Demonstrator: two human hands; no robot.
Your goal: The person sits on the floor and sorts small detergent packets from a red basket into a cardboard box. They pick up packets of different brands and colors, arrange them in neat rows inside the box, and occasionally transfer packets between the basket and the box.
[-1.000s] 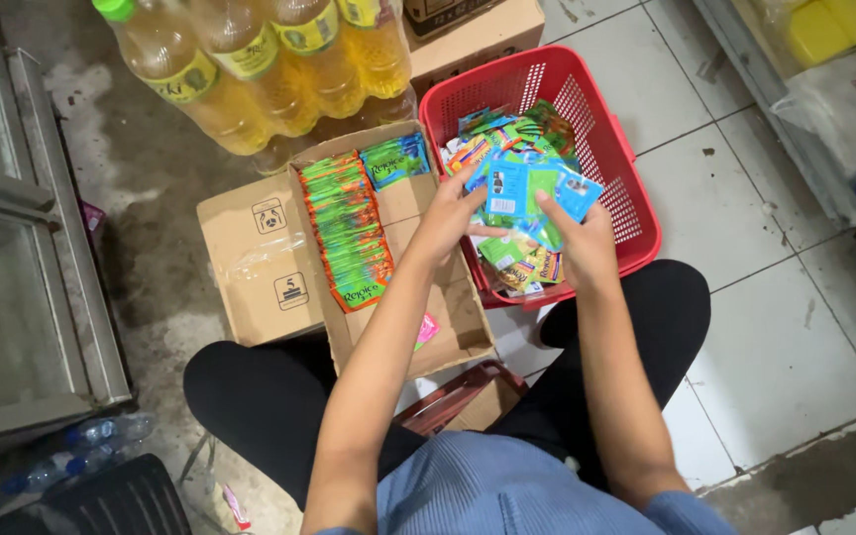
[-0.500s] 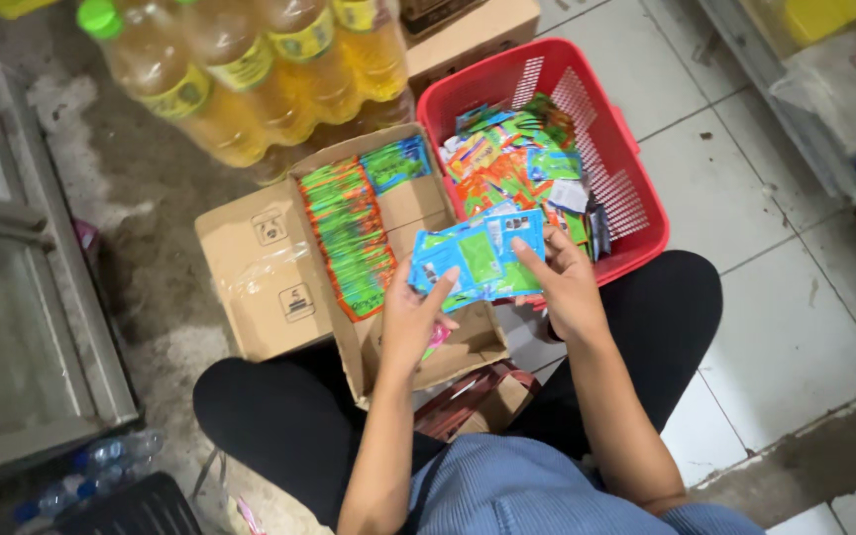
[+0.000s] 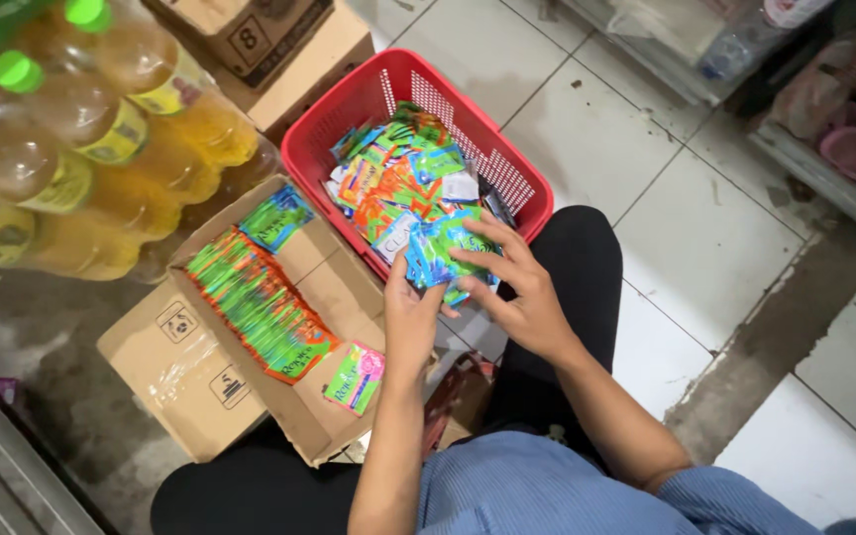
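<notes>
- Right now both sets of fingers (image 3: 448, 260) are closing around a small stack of blue-green sachets (image 3: 440, 256); the left hand (image 3: 410, 319) is pinching its lower left edge while the right hand (image 3: 519, 297) is spreading flat across the top, seemingly to keep the slippery packets squared up.
- That stack is hovering at the near rim of the red basket (image 3: 507, 163), just above the gap between the basket and the cardboard box (image 3: 185, 372).
- Inside the basket a loose heap of orange, green and blue sachets (image 3: 398, 178) is lying unsorted.
- Left of the basket, the open box is holding a neat overlapping row of green-orange sachets (image 3: 255, 302), a blue-green bundle (image 3: 276, 220) at its far end and one pink-green sachet (image 3: 357, 376) near the knee, so kinds appear kept apart.
- Beyond the basket's left side, shrink-wrapped bottles (image 3: 101, 149) of yellow drink are lying on the floor.
- Compared with half a second ago, the stack is sitting closer to the basket and is gathered tighter, no longer fanned over the box.
</notes>
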